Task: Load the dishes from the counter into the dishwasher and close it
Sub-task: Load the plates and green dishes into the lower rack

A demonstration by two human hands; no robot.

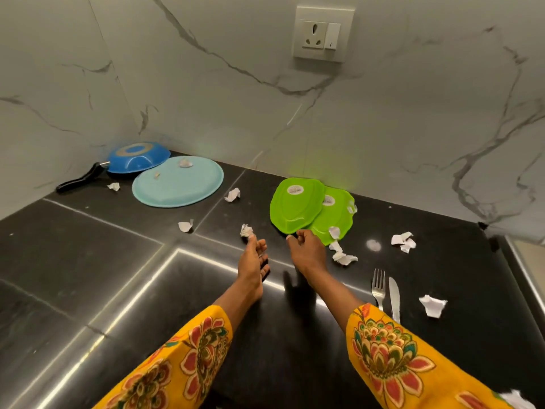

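While stretched over the black counter (88,246), left hand (253,261) flat-fingered, fingertips touching a crumpled paper scrap (246,230), gripping nothing. Right hand (306,250) loosely curled at the near rim of two overlapping upturned green plates (295,205); actual grasp impossible to tell. Light blue plate (178,181) and inverted blue frying pan (137,157) far left by the wall; fork (379,287) and knife (394,299) right of the right forearm.

Black counter (88,249), blue pan (137,157), plates (one blue, two green), fork (379,287), knife (394,298), paper scraps
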